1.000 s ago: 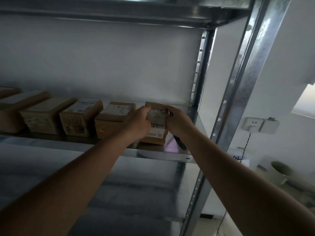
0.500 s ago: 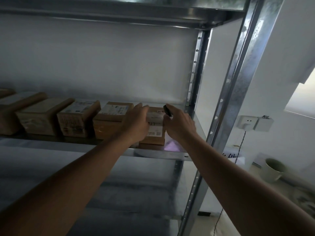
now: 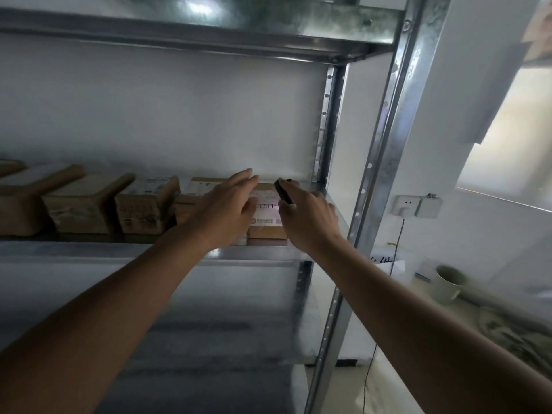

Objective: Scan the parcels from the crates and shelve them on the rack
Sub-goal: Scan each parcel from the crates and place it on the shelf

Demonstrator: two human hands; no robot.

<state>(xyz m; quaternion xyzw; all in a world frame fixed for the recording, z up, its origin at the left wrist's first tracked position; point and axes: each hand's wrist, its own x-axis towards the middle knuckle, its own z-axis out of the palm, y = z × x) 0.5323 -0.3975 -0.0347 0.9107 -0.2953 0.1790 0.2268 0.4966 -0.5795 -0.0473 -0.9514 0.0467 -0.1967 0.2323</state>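
The parcel point(image 3: 265, 218) sits on the shelf point(image 3: 263, 252), rightmost in a row of boxes point(image 3: 143, 209), near the rack post point(image 3: 385, 162). The left hand point(image 3: 230, 210) lies across its left top, fingers straight and loose. The right hand point(image 3: 307, 216), just right of the parcel, grips a dark scanner point(image 3: 283, 191) whose glow falls on the label. This looks like the shelving step finishing; next, both hands should pull clear and fetch another parcel.

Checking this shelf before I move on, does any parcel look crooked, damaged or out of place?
Nothing stands out. The parcels sit side by side on the shelf, and the newest parcel lines up at the right end between the left hand and right hand.
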